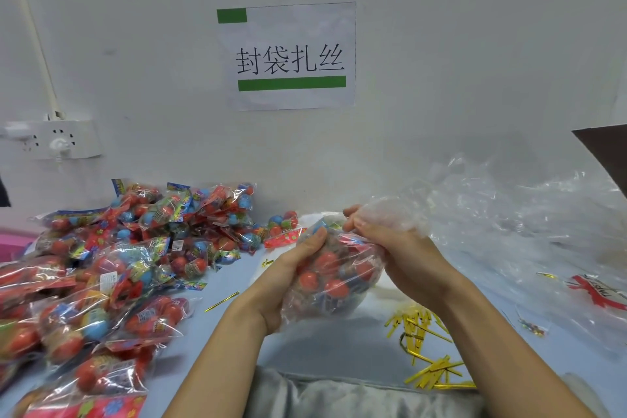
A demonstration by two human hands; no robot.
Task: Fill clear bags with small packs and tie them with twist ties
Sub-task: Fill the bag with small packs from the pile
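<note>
Left hand: your grip cups the filled bag from below, frame centre.
Right hand: your grip pinches its gathered neck.
Twist ties: lower right on the surface.
Small packs: heaped left.

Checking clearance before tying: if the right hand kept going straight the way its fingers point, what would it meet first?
The right hand points left and away, so probably the loose pack just beyond the filled bag it grips, though depth is unclear.

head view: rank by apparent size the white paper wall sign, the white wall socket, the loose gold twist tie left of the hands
1. white paper wall sign
2. white wall socket
3. loose gold twist tie, smallest though nearest
</note>
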